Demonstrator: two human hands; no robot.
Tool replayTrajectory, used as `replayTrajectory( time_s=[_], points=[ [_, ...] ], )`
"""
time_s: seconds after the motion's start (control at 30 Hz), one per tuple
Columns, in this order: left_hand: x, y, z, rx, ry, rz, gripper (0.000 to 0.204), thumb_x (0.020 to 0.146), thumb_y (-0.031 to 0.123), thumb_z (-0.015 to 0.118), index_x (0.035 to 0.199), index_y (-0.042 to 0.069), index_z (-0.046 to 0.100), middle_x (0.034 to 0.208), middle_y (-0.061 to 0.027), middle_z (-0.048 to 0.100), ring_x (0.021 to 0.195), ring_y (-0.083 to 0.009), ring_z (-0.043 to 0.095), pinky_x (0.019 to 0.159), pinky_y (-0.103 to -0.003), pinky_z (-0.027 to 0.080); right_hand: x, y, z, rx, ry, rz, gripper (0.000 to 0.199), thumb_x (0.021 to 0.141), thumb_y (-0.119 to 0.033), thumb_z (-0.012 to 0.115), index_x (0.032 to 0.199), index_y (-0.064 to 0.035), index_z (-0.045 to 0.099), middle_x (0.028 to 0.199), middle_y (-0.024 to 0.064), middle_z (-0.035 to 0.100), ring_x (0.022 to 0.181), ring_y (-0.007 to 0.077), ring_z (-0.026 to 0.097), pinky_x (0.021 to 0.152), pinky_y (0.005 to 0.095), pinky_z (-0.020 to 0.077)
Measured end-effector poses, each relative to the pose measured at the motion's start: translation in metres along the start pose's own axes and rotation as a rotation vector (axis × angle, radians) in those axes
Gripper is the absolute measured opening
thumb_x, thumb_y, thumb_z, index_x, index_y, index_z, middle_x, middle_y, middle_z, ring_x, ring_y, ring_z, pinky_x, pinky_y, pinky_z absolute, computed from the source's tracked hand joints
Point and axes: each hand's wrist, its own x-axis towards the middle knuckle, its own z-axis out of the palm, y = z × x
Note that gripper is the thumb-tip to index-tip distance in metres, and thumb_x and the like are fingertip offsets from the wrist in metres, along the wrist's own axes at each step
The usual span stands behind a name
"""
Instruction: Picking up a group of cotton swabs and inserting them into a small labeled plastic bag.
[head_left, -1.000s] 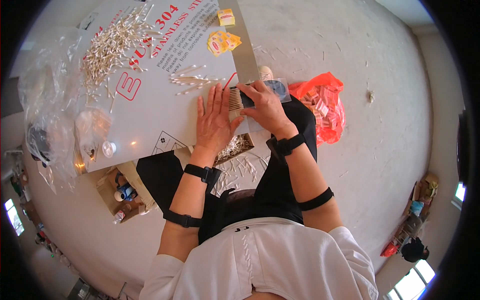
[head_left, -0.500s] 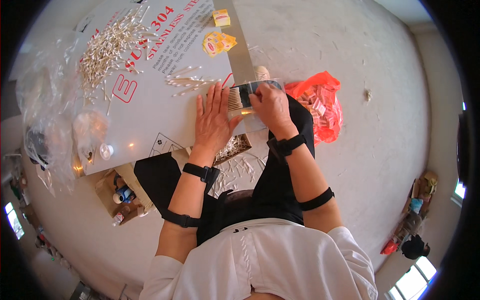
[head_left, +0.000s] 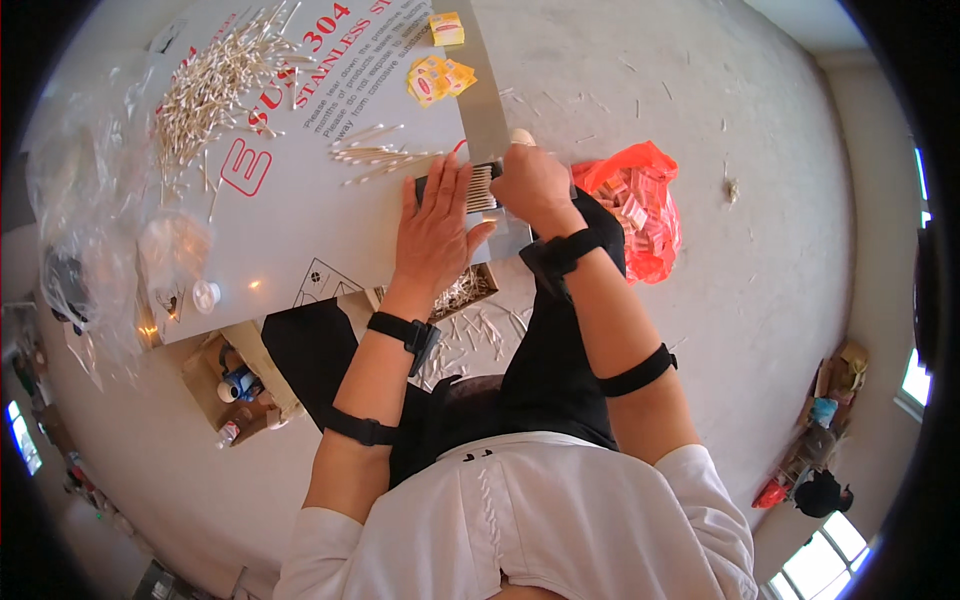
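At the table's right edge, my left hand [head_left: 437, 220] lies with its fingers stretched out over a dark flat holder [head_left: 421, 190]. A neat row of cotton swabs [head_left: 481, 188] shows between my two hands, partly covered by the left fingers. My right hand [head_left: 537, 185] is closed at the row's right end; what it grips is hidden behind the fingers. Left of my hands lies a small loose bunch of swabs [head_left: 375, 153]. Farther off is a large heap of cotton swabs [head_left: 222, 85] on the sheet-covered table [head_left: 300, 215].
Yellow printed cards [head_left: 438, 80] and a yellow stack [head_left: 447, 29] lie along the far right edge. A red plastic bag [head_left: 650, 215] of small packs stands right of my leg. Clear plastic bags [head_left: 85, 200] cover the left side; a cardboard box [head_left: 225, 385] sits below.
The row of swabs has shifted right against my right hand, which is turned and more tightly closed. My left fingers have moved slightly right over the holder, whose dark left end now shows.
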Motion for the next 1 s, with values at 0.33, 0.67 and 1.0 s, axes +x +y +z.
replayTrajectory(
  time_s=[0.33,0.67,1.0],
  points=[
    [0.009,0.006,0.004,-0.053,-0.066,0.031,0.084,0.089,0.045,0.06,0.153,0.005,0.023,0.161,-0.0117,0.019,0.15,-0.0251,0.015,0.119,-0.05,0.008,0.007,0.018,-0.004,0.198,-0.171,0.094,0.027,0.07,-0.022,0.065,0.085,-0.0007,0.072,0.087,0.0236,0.069,0.086,0.0379,0.069,0.076,0.0441,0.0565],
    [0.013,0.015,0.016,-0.087,0.057,0.027,0.087,0.088,0.047,0.06,0.152,0.003,0.022,0.16,-0.016,0.02,0.149,-0.0287,0.017,0.119,-0.051,0.01,0.006,0.015,-0.002,0.172,-0.113,0.044,0.024,0.072,-0.02,0.063,0.081,0.001,0.071,0.083,0.0255,0.068,0.083,0.04,0.069,0.074,0.0456,0.0564],
    [0.023,0.025,0.013,-0.143,0.015,0.001,0.075,0.094,0.04,0.056,0.151,0.001,0.026,0.157,-0.0205,0.024,0.147,-0.0326,0.023,0.119,-0.048,0.017,-0.028,0.051,0.018,0.673,0.665,0.16,0.019,0.079,-0.014,0.068,0.091,0.0003,0.066,0.082,0.0177,0.067,0.076,0.0317,0.064,0.069,0.0368,0.05]
  ],
)
